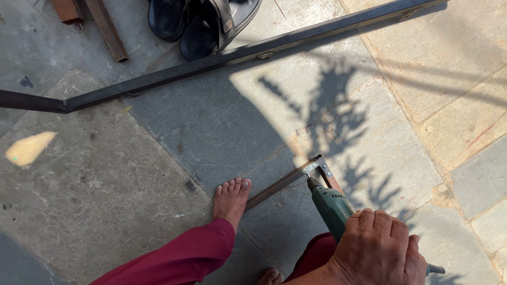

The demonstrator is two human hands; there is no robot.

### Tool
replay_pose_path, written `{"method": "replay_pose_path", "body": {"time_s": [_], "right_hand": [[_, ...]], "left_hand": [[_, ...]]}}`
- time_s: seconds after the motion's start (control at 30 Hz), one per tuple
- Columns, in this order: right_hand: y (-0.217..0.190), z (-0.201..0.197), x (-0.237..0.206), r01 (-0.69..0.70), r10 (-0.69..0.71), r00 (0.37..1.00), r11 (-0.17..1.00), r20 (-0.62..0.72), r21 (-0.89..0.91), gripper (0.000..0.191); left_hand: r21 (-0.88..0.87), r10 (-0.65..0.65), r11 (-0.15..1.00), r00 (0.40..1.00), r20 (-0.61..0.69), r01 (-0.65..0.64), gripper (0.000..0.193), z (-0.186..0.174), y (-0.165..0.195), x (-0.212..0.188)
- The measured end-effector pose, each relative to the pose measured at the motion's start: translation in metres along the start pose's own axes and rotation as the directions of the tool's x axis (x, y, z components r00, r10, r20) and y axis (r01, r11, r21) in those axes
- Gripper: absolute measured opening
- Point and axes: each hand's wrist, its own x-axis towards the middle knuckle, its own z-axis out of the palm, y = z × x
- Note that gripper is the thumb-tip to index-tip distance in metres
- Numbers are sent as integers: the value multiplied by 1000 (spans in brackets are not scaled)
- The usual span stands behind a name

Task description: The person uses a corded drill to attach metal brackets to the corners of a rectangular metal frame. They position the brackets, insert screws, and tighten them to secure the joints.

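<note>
Head view shows your right hand [376, 247] wrapped tight around the green drill [331, 207], its bit touching the metal corner bracket [318, 165] on the stone floor [132, 179]. Your left hand sits hidden behind it; I cannot tell its grip. Your bare foot [231, 199] pins the thin bar [277, 184].

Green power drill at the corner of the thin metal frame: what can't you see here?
Head view only:
- Green power drill: rear and grip hidden under the clasped hands.
- Drill tip: too small to tell whether it touches the metal corner bracket.
- Left and right hand: overlapped, not separable.
- Second bare foot: cut off by the bottom edge.
</note>
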Motion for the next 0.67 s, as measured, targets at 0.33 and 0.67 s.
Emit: {"method": "replay_pose_path", "body": {"time_s": [0.33, 0.67], "right_hand": [[4, -17, 0, 416, -420, 879, 438, 228, -797, 27], [-28, 28, -6, 461, -397, 755, -243, 522, -853, 30]], "left_hand": [[-78, -93, 993, 995, 21, 94, 36, -13, -4, 10], [-58, -97, 994, 991, -94, 92, 33, -21, -10, 15]]}}
